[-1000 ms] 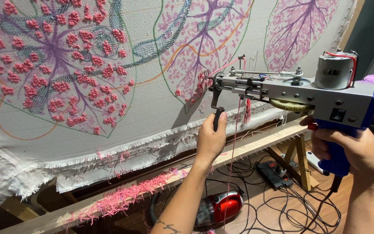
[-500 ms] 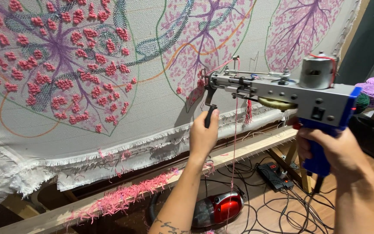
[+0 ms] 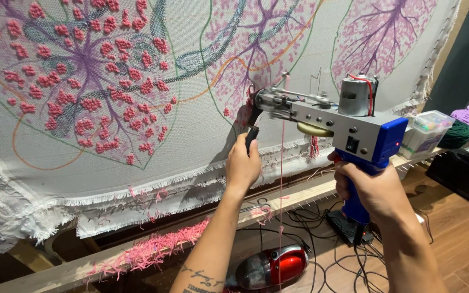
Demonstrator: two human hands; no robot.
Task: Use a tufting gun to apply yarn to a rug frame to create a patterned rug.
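I hold a tufting gun with a grey metal body, a blue grip and a silver motor on top. My right hand is shut around the blue grip. My left hand grips the black front handle below the gun's nose. The needle end touches the stretched white cloth at the lower edge of a pink and purple leaf pattern. A pink yarn strand hangs down from the gun.
A wooden frame rail runs under the cloth, with pink yarn scraps on it. A red hand vacuum and black cables lie on the floor. Purple and green yarn balls and a clear box sit at the right.
Both hands have carried the gun leftward and in toward the cloth; its nose now meets the fabric at the leaf's lower edge.
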